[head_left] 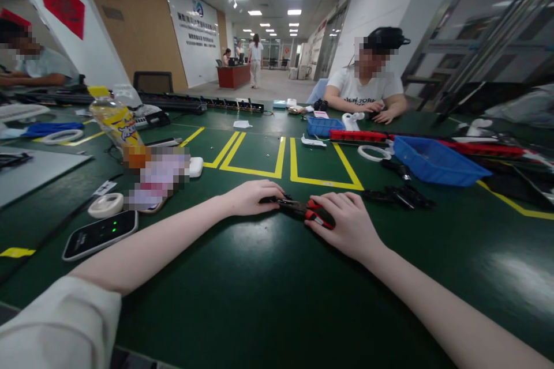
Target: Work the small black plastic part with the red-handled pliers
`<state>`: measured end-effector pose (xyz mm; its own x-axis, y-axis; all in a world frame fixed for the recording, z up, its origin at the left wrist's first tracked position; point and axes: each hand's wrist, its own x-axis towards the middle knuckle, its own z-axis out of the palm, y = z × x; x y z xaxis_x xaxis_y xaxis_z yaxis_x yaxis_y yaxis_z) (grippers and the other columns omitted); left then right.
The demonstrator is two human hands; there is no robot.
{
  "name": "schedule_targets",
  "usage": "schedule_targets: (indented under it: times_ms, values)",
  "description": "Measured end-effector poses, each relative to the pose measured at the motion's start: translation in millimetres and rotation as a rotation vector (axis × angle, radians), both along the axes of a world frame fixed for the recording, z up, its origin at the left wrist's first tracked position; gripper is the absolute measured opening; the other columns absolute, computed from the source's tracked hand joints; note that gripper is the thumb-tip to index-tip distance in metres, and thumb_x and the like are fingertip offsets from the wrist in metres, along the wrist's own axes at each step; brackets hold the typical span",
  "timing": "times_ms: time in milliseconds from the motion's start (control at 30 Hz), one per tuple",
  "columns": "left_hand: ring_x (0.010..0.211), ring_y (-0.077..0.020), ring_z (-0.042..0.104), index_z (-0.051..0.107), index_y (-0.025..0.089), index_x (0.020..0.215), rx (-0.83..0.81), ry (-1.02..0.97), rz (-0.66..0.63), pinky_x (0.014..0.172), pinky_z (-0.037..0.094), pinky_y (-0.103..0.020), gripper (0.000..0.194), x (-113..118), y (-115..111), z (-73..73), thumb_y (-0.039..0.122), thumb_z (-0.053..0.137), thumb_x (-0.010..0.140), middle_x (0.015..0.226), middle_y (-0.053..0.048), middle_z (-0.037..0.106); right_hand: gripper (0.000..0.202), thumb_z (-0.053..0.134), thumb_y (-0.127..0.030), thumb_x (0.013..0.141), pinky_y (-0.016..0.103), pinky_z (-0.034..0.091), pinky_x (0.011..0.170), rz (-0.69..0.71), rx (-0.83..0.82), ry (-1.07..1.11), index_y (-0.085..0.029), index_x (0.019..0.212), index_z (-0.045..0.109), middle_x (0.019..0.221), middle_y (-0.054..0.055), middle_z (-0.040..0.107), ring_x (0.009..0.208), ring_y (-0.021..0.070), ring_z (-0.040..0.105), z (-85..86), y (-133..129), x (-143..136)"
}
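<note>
Red-and-black handled pliers (320, 214) are gripped in my right hand (346, 223), their jaws pointing left. My left hand (255, 197) is closed around a small black piece (269, 200), whose kind I cannot make out because the fingers cover most of it. The jaws of the pliers meet or overlap the black piece between the two hands; whether they clamp it cannot be told. Both hands are low over the green table (242, 300). Right of my right hand lies a pile of black parts (402, 196).
A blue bin (437, 161) and a white tape roll (374, 153) are at the right. On the left stand a drink bottle (116, 127), a phone (158, 181), another tape roll (105, 205) and a black device (101, 234). Across the table sits a person (367, 78).
</note>
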<state>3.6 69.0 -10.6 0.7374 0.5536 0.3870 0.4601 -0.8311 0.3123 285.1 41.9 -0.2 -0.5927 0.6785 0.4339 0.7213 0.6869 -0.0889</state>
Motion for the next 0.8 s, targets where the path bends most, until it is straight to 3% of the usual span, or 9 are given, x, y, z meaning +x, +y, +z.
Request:
schedule_targets:
  times_ms: [800]
  values:
    - [0.112, -0.0221, 0.062, 0.062, 0.019, 0.117, -0.043, 0.018, 0.002, 0.097, 0.049, -0.037, 0.023, 0.1, -1.0, 0.8, 0.02, 0.058, 0.095, 0.121, -0.009, 0.065, 0.041, 0.059, -0.048, 0.085, 0.048, 0.032, 0.102, 0.001, 0.014, 0.009, -0.021, 0.115, 0.065, 0.106, 0.009, 0.07, 0.1, 0.0274, 0.061, -0.7, -0.2, 0.5]
